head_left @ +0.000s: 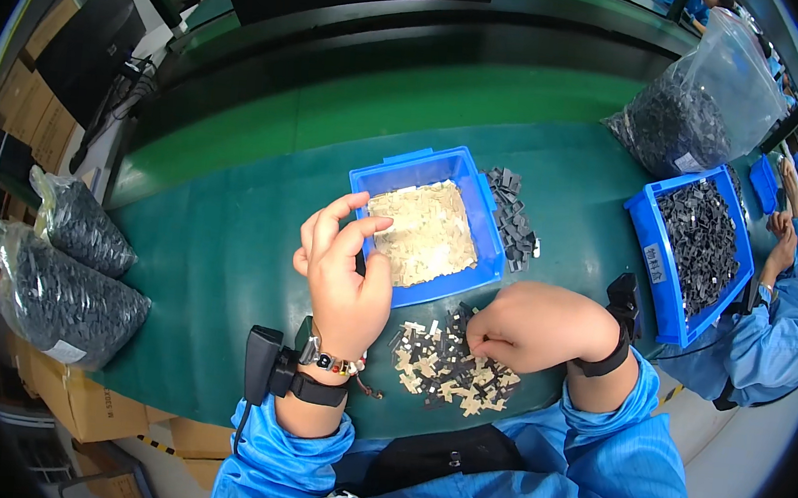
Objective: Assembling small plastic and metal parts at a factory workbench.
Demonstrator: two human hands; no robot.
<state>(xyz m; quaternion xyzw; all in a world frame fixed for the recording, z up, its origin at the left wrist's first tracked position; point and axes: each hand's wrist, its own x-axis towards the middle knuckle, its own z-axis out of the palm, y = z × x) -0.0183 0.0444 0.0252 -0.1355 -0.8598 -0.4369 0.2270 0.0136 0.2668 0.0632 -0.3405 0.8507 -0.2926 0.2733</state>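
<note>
My left hand is raised by the blue bin of beige parts, fingers loosely curled, holding nothing I can see. My right hand, closed, pinches into the mixed pile on the desk, kept close for easy picking.

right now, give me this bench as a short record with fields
left hand: raised, fingers pinched at the rim of the blue bin of beige parts
right hand: fingers down on the mixed pile of beige and black parts
beside bin: row of black parts
surface: green mat
far right: a co-worker's blue bin of black parts
</note>
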